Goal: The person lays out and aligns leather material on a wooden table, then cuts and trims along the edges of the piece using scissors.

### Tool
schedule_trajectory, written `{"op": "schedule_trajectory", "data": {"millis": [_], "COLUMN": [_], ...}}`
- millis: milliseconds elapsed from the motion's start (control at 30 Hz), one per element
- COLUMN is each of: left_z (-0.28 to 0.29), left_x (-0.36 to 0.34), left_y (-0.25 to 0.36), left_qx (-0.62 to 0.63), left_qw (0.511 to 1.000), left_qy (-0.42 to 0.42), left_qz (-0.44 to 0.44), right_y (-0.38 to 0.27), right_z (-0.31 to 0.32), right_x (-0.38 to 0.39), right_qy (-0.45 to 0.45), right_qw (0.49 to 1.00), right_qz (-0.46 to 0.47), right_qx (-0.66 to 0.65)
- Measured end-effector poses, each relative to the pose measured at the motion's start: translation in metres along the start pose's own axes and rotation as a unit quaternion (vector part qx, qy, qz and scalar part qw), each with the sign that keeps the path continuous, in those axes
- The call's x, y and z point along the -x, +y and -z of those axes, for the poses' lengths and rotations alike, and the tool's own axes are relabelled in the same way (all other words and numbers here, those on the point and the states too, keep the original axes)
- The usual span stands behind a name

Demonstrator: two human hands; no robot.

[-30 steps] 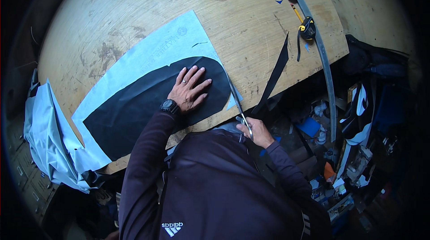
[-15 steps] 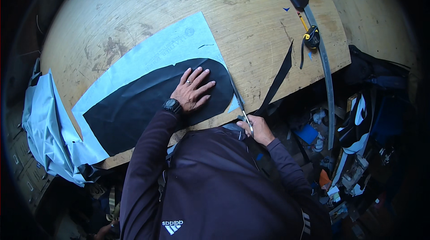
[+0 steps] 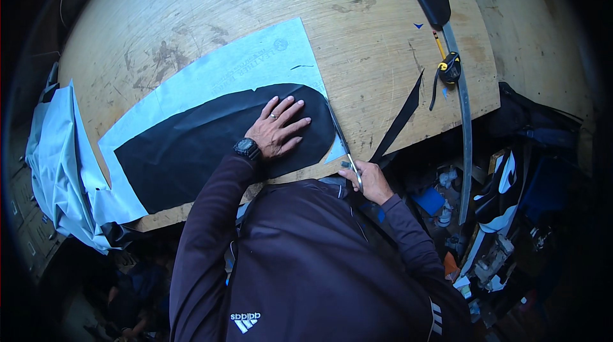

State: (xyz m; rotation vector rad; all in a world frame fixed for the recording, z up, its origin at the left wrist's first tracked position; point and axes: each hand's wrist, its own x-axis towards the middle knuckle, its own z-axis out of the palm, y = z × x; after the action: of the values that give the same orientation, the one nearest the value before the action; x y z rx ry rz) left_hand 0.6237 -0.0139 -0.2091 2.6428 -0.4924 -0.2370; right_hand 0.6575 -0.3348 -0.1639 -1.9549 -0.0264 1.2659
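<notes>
My left hand (image 3: pixel 276 132) lies flat with fingers spread on a black rounded piece of material (image 3: pixel 185 147). Beneath that piece is a larger pale blue sheet (image 3: pixel 271 54), possibly the back side of leather-like material. At the table's near edge, my right hand (image 3: pixel 373 182) grips a pair of scissors (image 3: pixel 342 134) by the handles. Their blades point away from me, along the sheet's right edge beside the black piece's rounded end. A small pale corner of the sheet (image 3: pixel 336 150) shows between the black piece and the blades.
Right of the scissors lies a narrow black strip (image 3: pixel 402 115). Farther right are a tape measure (image 3: pixel 449 68), a pencil (image 3: pixel 438 42) and a long metal ruler (image 3: pixel 466 131) jutting past the wooden table (image 3: pixel 377 42). Crumpled pale material (image 3: pixel 60 169) hangs at left; clutter (image 3: pixel 491 259) fills the lower right.
The whole view has shifted and turned slightly. Both hands keep nearly the same places, the left flat on the black piece and the right on the scissors.
</notes>
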Motion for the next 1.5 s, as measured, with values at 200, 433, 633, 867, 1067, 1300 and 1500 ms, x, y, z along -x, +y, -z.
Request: {"op": "schedule_trajectory", "data": {"millis": [200, 433, 633, 867, 1067, 1300, 1500], "left_z": [-0.001, -0.003, -0.004, -0.005, -0.006, -0.004, -0.006], "left_x": [0.001, 0.002, 0.001, 0.003, 0.003, 0.003, 0.003], "left_y": [-0.001, -0.001, -0.002, -0.002, -0.003, -0.003, -0.004], "left_qx": [0.000, 0.007, 0.014, 0.012, 0.019, 0.028, 0.037], "left_qw": [1.000, 1.000, 1.000, 1.000, 1.000, 0.999, 0.999], "left_qy": [0.004, 0.017, 0.018, 0.016, 0.022, 0.024, 0.029], "left_qz": [-0.003, -0.011, -0.005, -0.005, -0.007, -0.002, -0.001], "right_y": [-0.002, -0.021, -0.013, -0.027, -0.046, -0.051, -0.049], "right_z": [0.014, 0.023, 0.030, 0.050, 0.068, 0.079, 0.095], "right_x": [-0.002, -0.009, -0.013, -0.019, -0.035, -0.042, -0.051], "right_qy": [-0.001, -0.020, -0.032, -0.052, -0.059, -0.058, -0.065], "right_qw": [0.998, 0.999, 0.997, 0.992, 0.971, 0.958, 0.950], "right_qz": [-0.012, -0.012, -0.021, -0.012, 0.031, 0.069, 0.092], "right_qx": [0.063, 0.038, 0.070, 0.117, 0.228, 0.273, 0.292]}}
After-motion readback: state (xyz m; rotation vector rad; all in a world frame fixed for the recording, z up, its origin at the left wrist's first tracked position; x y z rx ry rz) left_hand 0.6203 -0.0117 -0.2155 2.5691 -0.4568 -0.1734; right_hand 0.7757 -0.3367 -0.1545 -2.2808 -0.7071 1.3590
